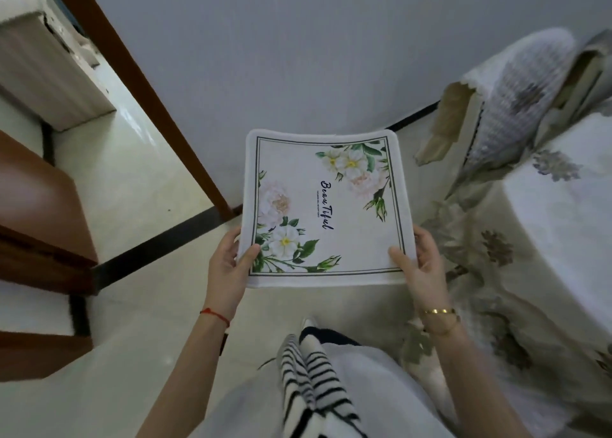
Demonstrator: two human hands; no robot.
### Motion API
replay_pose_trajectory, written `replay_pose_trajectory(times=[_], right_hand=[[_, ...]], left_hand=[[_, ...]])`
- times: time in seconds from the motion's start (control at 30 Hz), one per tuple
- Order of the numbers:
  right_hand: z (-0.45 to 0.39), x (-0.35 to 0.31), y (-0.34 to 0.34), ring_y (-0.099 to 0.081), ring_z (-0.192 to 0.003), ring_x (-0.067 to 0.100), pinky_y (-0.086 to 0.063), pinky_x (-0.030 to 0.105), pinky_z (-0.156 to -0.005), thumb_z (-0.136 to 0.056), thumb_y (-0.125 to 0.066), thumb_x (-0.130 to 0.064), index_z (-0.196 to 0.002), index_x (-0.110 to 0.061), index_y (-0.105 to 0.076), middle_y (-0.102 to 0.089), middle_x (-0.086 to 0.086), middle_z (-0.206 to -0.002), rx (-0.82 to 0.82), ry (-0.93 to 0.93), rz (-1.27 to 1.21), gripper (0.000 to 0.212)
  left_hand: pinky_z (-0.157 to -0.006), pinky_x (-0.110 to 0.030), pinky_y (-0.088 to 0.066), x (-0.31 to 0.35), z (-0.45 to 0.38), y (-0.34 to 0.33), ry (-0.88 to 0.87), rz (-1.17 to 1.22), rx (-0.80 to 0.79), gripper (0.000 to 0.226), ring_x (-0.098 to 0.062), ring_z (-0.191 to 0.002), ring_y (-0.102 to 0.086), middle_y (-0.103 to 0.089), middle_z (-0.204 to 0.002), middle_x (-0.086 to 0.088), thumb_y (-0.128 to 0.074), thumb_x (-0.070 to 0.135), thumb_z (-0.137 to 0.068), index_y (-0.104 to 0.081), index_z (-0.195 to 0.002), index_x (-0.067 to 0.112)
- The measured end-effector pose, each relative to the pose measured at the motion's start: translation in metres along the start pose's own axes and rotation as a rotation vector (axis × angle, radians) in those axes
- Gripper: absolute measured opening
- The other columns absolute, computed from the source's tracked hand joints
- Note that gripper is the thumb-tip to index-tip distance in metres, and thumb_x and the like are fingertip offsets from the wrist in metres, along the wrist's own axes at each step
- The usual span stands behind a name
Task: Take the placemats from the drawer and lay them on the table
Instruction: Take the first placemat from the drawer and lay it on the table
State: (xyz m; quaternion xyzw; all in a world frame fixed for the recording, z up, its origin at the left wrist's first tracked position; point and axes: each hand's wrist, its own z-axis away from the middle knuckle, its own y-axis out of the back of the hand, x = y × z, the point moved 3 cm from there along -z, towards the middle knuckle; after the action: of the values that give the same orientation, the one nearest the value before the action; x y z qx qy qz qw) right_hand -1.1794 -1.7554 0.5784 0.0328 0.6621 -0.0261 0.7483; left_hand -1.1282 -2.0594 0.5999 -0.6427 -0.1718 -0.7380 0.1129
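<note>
A white square placemat (324, 205) with a dark line border, printed white flowers and the word "Beautiful" is held flat in the air in front of me, above the floor. My left hand (228, 265) grips its near left corner, thumb on top. My right hand (419, 265) grips its near right corner, thumb on top as well. The table (563, 212), covered by a floral cloth, stands to the right of the placemat. No drawer can be made out in this view.
Brown wooden furniture (36, 212) stands at the left. A brown door frame (142, 83) runs diagonally past a pale wall. A padded floral cover (516, 106) and torn cardboard (447, 119) sit at the table's far end. Pale tiled floor (149, 321) lies below.
</note>
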Motion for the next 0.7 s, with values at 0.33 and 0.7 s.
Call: replay_pose_trajectory(times=[0.33, 0.7], right_hand=[[-0.136, -0.035, 0.031, -0.065, -0.098, 0.012, -0.053, 0.024, -0.083, -0.085, -0.062, 0.005, -0.119, -0.009, -0.054, -0.066, 0.004, -0.112, 0.285, 0.037, -0.046, 0.038], [-0.261, -0.046, 0.112, -0.067, -0.096, 0.026, -0.058, 0.039, -0.08, -0.084, -0.067, -0.007, -0.116, -0.019, -0.058, -0.069, 0.007, -0.109, 0.753, 0.038, -0.119, 0.035]], left_hand=[[-0.085, -0.025, -0.056, 0.041, -0.194, -0.126, -0.025, -0.01, -0.317, 0.039, -0.018, -0.107, -0.066, -0.067, -0.121, -0.007, -0.058, 0.005, -0.093, -0.052, -0.131, 0.01], [-0.091, -0.024, -0.053, 0.086, -0.36, -0.35, -0.121, 0.019, -0.719, 0.04, -0.019, -0.109, -0.064, -0.066, -0.121, -0.011, -0.058, -0.002, -0.091, -0.051, -0.131, 0.002]])
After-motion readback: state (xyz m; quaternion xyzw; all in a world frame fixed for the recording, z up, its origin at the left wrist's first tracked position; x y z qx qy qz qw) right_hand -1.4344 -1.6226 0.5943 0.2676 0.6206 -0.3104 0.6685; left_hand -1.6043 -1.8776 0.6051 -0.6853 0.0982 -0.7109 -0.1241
